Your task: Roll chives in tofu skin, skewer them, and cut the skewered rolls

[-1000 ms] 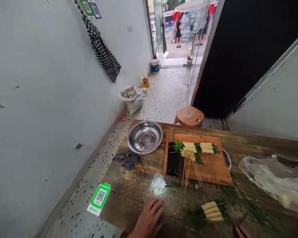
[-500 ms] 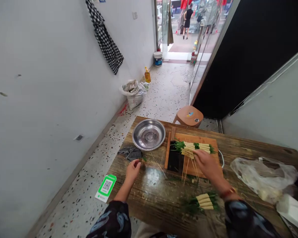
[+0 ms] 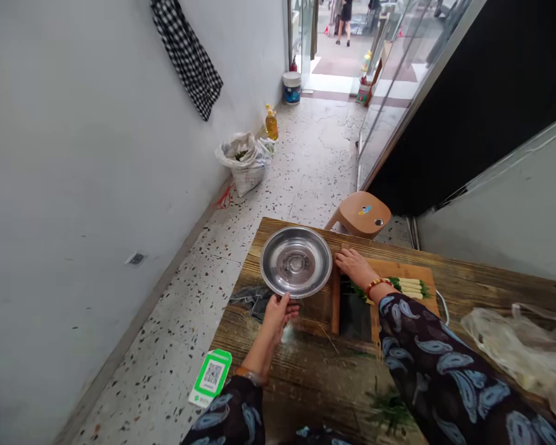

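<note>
A shiny steel basin (image 3: 296,238) sits at the far left of the wooden table (image 3: 301,377). My left hand (image 3: 278,318) is at its near rim, thumb on top and fingers below the edge. My right hand (image 3: 356,267) reaches over the upper left of the wooden cutting board (image 3: 393,269), fingers stretched out close to the basin's right side. Whether they touch the basin I cannot tell. Pale rolls with green leafy ends (image 3: 410,287) lie in a row on the board, partly hidden by my right wrist and sleeve.
A dark cloth (image 3: 252,300) lies left of the basin, and a green QR code card (image 3: 212,376) at the left edge. Loose greens (image 3: 389,405) lie near me. A clear plastic bag (image 3: 514,346) is at the right. A brown stool (image 3: 364,213) stands beyond the table.
My right hand has left the rolls and moved up and left toward the basin. My left hand has moved to the basin's near rim. The view has shifted.
</note>
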Demonstrator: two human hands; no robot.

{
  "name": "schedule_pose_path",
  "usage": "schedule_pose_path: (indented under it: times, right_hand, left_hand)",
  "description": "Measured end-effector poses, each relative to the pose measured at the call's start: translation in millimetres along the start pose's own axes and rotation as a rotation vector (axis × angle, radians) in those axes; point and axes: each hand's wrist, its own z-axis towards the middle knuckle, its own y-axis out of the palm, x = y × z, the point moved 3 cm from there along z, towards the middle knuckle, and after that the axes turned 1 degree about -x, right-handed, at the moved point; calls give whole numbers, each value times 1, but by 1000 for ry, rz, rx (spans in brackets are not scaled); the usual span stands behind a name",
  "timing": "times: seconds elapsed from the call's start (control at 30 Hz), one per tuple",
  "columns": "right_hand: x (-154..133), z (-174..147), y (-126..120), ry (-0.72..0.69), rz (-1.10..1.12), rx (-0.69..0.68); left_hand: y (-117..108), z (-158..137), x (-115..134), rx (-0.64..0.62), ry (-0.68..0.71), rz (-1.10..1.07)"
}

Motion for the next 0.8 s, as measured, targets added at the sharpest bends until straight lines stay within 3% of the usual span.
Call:
schedule_pose_path:
  times: [0.2, 0.37, 0.5, 0.6, 0.7, 0.8]
  right_hand:
    - [-6, 1, -11, -176, -47, -62]
    - [-16, -20, -55, -382, -62, 12]
    - [-32, -62, -89, -411, -52, 143]
    - [-50, -110, -98, -226, 14, 273]
    - [-73, -177, -89, 174, 177, 417]
    - [-106, -255, -60, 561, 400, 539]
  left_hand:
    - [2, 14, 14, -1, -60, -99]
    - [-1, 17, 16, 11, -86, -69]
    - [1, 19, 22, 27, -82, -26]
    - [5, 23, 29, 18, -84, 28]
    - [4, 24, 33, -1, -92, 103]
    - [-5, 21, 29, -24, -109, 172]
